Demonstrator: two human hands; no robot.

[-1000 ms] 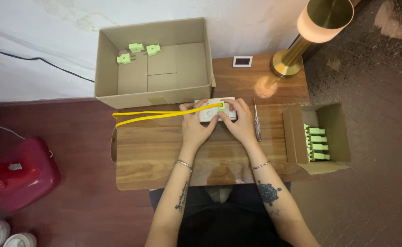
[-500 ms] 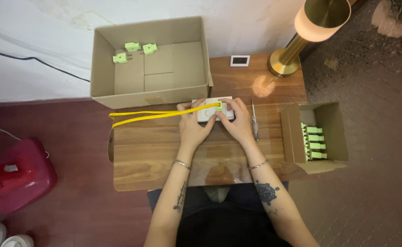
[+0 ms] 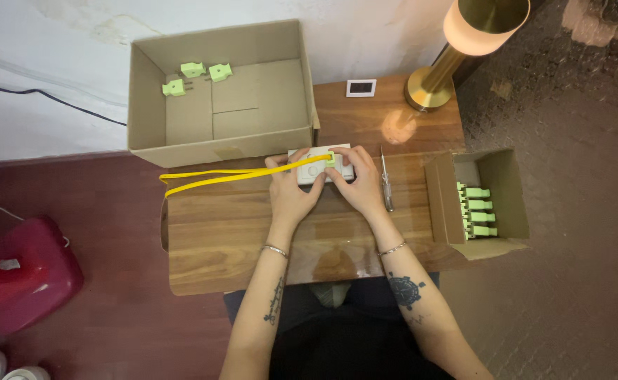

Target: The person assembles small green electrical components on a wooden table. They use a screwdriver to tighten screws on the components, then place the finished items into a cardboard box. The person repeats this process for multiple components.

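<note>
We hold a white socket block (image 3: 321,167) on the desk (image 3: 210,232), our left hand (image 3: 292,190) and right hand (image 3: 354,183) both gripping it; a yellow cable (image 3: 217,177) with a green plug (image 3: 330,157) lies across it. A screwdriver (image 3: 387,179) rests just beside our right hand.

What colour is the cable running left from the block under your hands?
Yellow. The cable shows best in the head view, looping left from the white block across the wooden table.

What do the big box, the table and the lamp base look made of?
Big box: brown corrugated cardboard, matte, with folded flaps and tape on the front. Table: wood or wood veneer, glossy, with visible grain and the lamp's reflection. Lamp base: likely brass-coloured metal, shiny. Both hands rest on a white, probably plastic, block.
</note>
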